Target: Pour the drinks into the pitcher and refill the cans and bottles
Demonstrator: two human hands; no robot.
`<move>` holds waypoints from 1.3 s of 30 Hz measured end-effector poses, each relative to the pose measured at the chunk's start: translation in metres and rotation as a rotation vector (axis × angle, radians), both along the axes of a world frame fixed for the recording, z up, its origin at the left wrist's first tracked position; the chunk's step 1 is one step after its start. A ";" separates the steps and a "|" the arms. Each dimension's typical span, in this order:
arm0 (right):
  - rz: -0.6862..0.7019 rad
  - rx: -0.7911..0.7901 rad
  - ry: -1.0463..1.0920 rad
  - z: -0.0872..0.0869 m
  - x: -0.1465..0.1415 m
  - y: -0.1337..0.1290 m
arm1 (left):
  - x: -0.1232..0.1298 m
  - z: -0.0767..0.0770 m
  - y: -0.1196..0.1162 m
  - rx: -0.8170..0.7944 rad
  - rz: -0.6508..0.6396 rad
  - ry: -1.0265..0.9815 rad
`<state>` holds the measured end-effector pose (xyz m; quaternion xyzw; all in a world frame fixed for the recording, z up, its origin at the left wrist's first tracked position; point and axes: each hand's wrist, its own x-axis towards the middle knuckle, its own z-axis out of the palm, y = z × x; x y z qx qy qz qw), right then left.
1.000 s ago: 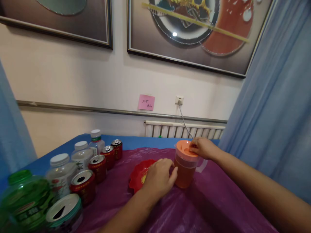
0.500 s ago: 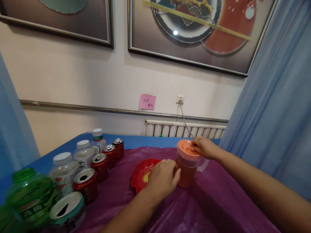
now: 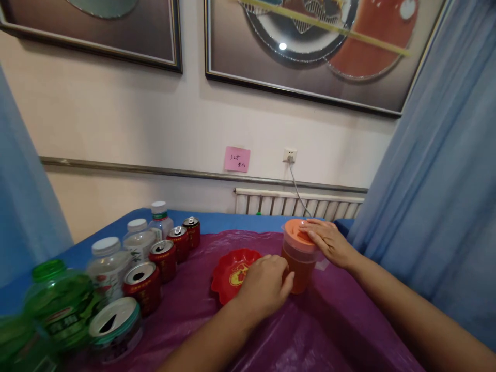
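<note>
The fingers (image 3: 309,226) of the right hand (image 3: 335,248) come in from the right and lie over the orange lid (image 3: 296,238), extended close together, with the thumb a little apart on the nearer side; whether they pinch any part of the lid or simply rest on it cannot be told. The lid sits on a part-filled clear jug (image 3: 304,274), which stands upright on the purple sheet (image 3: 205,330), its long axis vertical, so the right hand is at its top and to its right. The left hand (image 3: 263,284) is lower, on the opposite side: back of the hand up, fingers loosely curled, thumb parted from the forefinger. From those fingers the jug lies to the right, just beside them, and the thumb overlaps its side in this view; contact there cannot be confirmed, as the fingertips are partly hidden. A pale bit of the handle (image 3: 321,264) shows below the right hand, on the side away from the left hand. The right hand is thus nearer to the lid, the left hand nearer to the jug's lower side. The red plate (image 3: 225,281) lies partly hidden by the left hand, and the red cans (image 3: 144,289) stand well apart from the jug, on the left of the bench (image 3: 220,222).
</note>
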<state>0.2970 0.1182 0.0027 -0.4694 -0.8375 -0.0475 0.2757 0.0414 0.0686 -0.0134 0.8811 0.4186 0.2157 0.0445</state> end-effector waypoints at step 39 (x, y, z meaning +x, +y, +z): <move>0.762 -0.436 -0.018 -0.166 -0.172 -0.174 | -0.221 -0.053 -0.096 0.177 0.830 -0.064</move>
